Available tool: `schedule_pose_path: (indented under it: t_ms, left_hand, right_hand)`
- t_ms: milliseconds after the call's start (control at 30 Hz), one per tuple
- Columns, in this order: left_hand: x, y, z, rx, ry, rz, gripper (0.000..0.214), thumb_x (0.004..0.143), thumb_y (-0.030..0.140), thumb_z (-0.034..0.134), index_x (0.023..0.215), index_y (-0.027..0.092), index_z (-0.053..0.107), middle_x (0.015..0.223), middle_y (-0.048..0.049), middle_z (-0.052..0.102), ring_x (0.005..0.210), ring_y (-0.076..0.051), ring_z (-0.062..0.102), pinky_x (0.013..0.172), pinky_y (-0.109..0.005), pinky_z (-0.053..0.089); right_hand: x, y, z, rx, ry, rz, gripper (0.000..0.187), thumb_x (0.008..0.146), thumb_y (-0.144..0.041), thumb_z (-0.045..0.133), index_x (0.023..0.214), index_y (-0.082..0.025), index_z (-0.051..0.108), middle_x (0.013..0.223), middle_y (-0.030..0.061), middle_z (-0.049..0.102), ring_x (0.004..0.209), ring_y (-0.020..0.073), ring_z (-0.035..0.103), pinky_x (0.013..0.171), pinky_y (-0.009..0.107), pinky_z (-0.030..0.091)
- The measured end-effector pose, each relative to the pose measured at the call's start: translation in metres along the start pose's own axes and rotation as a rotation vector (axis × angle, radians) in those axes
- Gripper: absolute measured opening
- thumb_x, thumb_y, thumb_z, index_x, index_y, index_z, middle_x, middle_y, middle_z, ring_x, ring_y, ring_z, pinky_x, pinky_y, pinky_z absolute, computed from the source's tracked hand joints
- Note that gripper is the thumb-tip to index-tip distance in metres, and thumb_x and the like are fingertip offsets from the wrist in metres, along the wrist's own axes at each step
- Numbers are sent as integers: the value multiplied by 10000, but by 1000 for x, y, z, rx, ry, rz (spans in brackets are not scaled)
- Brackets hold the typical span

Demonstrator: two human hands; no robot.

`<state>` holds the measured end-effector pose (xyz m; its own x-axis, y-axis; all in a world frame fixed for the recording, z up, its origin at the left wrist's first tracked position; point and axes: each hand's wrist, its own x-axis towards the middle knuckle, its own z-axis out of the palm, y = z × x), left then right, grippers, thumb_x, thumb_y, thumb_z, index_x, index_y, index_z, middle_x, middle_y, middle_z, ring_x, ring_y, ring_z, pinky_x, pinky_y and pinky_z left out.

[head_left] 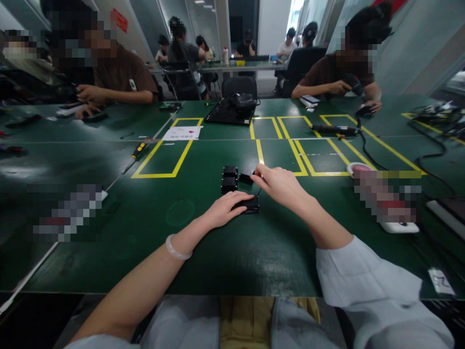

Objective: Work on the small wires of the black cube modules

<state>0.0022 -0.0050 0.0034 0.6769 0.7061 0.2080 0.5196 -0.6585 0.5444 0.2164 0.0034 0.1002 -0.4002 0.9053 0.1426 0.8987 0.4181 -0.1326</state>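
Several small black box-shaped parts (229,178) sit in a cluster at the middle of the green table (181,228). My left hand (228,207) lies flat, fingers stretched, over a flat black part (250,207) at the near side of the cluster. My right hand (278,184) reaches in from the right, and its fingertips pinch a small black part (247,175) beside the stacked ones. A pale bangle (176,248) circles my left wrist.
Yellow tape rectangles (165,162) mark the table. A black tray with a device (232,109) stands at the far centre. A screwdriver (138,151) lies left, a black tool and cables (334,130) right. Other people work at the far side.
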Motion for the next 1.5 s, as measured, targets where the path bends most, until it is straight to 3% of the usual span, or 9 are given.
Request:
schedule_pose_path:
  t_ms: [300,667,1133,1500]
  left_hand:
    - [0,1,0,6,-4,0,382,1001,327,449,1379,279,477,1332,-48,559,1241,-213,501,1081,-385,386]
    - [0,0,0,7,0,6,378,1002,331,442,1374,285,482,1325,-45,565,1238,-217,504,1082,-387,386]
    - [0,2,-2,4,-16,-3,380,1001,318,455,1379,277,474,1342,-40,555,1251,-208,491,1083,-372,378]
    - [-1,-1,0,0,1,13,381,996,304,465,1376,283,477,1336,-36,559,1240,-208,497,1083,-371,378]
  right_hand:
    - [-3,-3,-4,9,12,5,271,944,-286,310,1099,-209,519,823,55,680,675,175,581,549,278,209]
    - [-1,0,0,16,7,-15,333,975,-465,320,1043,-230,546,841,46,688,707,178,593,560,275,235]
    - [-2,-3,-5,27,-8,2,263,953,-297,313,1104,-207,508,820,52,685,673,178,586,553,275,226]
    - [-1,1,-4,5,-1,16,206,958,-350,403,1022,-202,531,832,50,675,720,181,591,552,267,234]
